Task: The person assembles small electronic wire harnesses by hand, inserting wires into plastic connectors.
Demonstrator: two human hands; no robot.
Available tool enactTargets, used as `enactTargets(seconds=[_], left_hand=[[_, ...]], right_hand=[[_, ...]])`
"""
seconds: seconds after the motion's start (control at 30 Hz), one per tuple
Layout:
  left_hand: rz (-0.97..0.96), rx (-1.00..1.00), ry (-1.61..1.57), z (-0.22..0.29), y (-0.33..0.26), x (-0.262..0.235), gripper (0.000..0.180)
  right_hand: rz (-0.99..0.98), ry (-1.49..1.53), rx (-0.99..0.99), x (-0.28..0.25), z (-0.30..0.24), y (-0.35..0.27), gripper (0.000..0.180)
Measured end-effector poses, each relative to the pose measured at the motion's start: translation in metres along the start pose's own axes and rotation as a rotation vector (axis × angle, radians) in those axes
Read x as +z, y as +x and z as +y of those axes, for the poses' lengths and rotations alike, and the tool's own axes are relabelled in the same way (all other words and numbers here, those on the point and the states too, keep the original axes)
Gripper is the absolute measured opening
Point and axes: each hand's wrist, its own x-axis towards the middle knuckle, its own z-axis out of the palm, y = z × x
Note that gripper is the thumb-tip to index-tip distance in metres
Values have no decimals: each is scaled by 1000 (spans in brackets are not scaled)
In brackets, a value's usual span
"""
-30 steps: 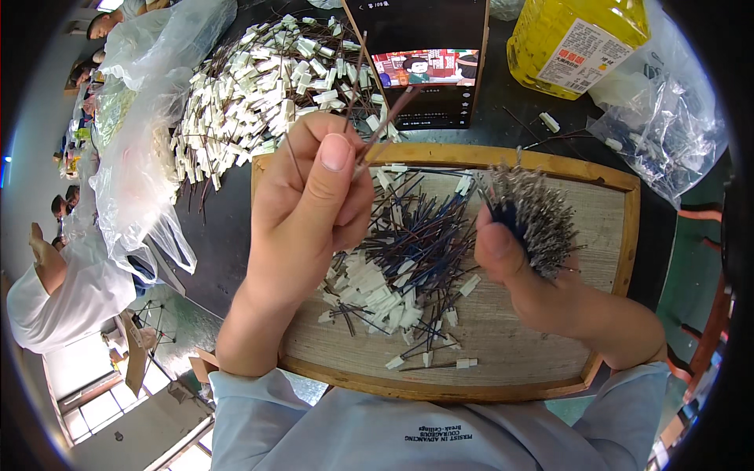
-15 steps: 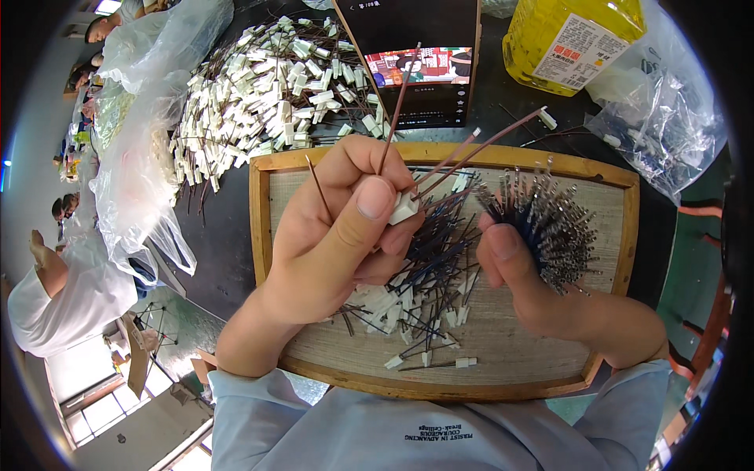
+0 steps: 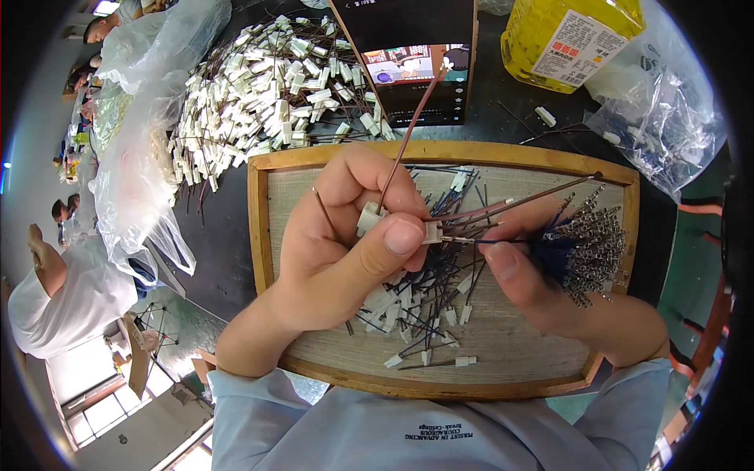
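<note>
My left hand (image 3: 338, 243) is closed on small white plastic connectors with brown wires. One white connector (image 3: 432, 233) sticks out past the thumb tip, facing right; another connector (image 3: 367, 219) rests between the fingers, its wire rising. My right hand (image 3: 518, 263) grips a bundle of dark blue wires (image 3: 581, 247) whose metal terminals fan out to the right. Between its thumb and forefinger a single blue wire (image 3: 492, 242) is pinched, with its metal tip at the connector's end; whether it is inside, I cannot tell. Beneath both hands lie connectors with blue wires (image 3: 404, 310).
A wood-rimmed tray (image 3: 440, 152) lies under my hands. Beyond it are a large heap of white connectors with brown wires (image 3: 267, 94), a propped phone (image 3: 416, 71), a yellow liquid bottle (image 3: 565, 47) and clear plastic bags (image 3: 667, 118). Other people sit at far left.
My right hand has moved left to my left hand, with one blue wire now singled out at the connector. The left thumb has shifted and the connector now points right.
</note>
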Motion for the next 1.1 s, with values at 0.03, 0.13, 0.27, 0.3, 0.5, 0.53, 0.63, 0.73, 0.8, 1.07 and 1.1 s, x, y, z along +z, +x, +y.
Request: enactTargets(seconds=[0.03,0.13,0.27,0.3,0.5,0.53,0.63,0.73,0.8,1.07,1.1], left_hand=[[-1,0,0,0,0,0,20],[-36,10,48,2,-2,-3,20],[-68,185,448,2,-2,-8,22],[-71,247,563,1,-1,-9,22],[-181,273,760,8,0,-4,19],[-245,260,784,9,-1,-5,19],[-296,260,783,7,-1,-7,19],[-272,230,797,10,0,-5,18],[-223,240,845,13,0,-3,17],[-79,481,1234,24,7,-9,24],[-107,433,1264,26,8,-9,25]], right_hand=[[1,0,0,0,-2,0,20],[-11,-60,92,-2,-6,0,20],[9,24,-136,1,14,4,17],[61,58,-334,5,25,8,12],[-173,395,-115,9,34,14,15],[-243,374,-48,5,28,14,15],[-391,329,84,4,26,17,16],[-211,312,-96,11,42,17,17],[-4,378,-293,17,45,20,17],[186,178,-315,10,28,18,15],[183,152,-333,10,29,18,15]])
